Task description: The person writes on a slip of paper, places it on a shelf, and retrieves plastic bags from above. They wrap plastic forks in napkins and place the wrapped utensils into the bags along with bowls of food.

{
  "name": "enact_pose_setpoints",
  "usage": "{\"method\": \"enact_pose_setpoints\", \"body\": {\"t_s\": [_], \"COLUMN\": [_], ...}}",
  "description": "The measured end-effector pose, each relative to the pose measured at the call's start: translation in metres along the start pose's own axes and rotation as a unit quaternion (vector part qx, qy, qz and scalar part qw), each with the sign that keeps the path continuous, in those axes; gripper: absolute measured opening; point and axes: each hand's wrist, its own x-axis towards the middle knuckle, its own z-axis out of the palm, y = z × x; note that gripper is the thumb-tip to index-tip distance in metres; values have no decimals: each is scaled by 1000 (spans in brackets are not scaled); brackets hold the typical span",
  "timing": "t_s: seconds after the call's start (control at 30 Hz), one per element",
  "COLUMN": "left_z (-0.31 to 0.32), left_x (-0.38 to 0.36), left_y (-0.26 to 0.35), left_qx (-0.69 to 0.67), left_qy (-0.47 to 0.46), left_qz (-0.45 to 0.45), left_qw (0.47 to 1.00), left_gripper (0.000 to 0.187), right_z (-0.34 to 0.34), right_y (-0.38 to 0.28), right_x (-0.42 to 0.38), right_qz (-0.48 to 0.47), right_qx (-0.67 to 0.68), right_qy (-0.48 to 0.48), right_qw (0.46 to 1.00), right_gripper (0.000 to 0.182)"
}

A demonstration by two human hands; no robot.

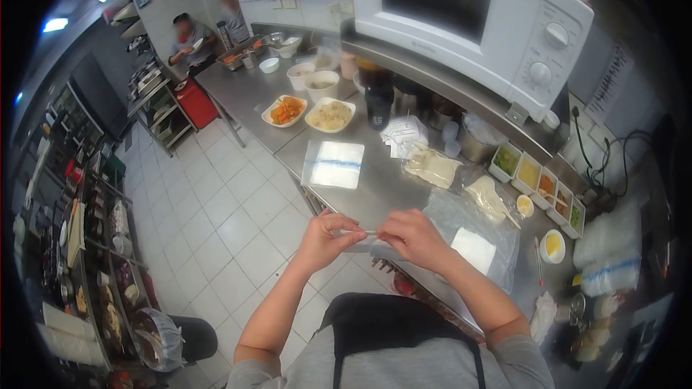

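My left hand [331, 239] and my right hand [412, 238] are close together in front of the counter's edge, fingers pinched. Between them stretches a thin strip of what looks like a clear plastic bag [370, 235]; most of it is hidden by the fingers. To the right of my right hand, a white square sheet [473, 251] lies on a large clear plastic sheet [450, 210]. Beyond my hands, a flat white pack with a blue stripe [334, 165] lies near the counter's edge.
A steel counter [288, 145] holds a bowl of orange food [284, 111], a bowl of pale food [330, 115], bagged dough-like pieces [432, 167] and small topping trays [528, 176]. A microwave [461, 21] sits on the shelf above. Two people stand at the far end.
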Motion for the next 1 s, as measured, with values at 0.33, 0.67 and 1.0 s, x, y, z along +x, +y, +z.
{"method": "enact_pose_setpoints", "body": {"t_s": [0.33, 0.67, 1.0], "left_z": [15, -10, -196], "left_x": [34, 72, 210], "left_y": [6, -67, -344], "left_qx": [90, -76, 78], "left_qy": [2, -119, 322], "left_qz": [-3, -202, -249], "left_qw": [996, 969, 910], "left_gripper": [9, 13, 39], "right_z": [-14, 12, 73], "right_y": [36, 109, 163], "right_x": [4, -6, 12], "right_qz": [82, 284, 478], "right_qx": [82, 207, 298], "right_qy": [-21, -147, 133], "right_qw": [993, 925, 816], "right_gripper": [12, 21, 50]}}
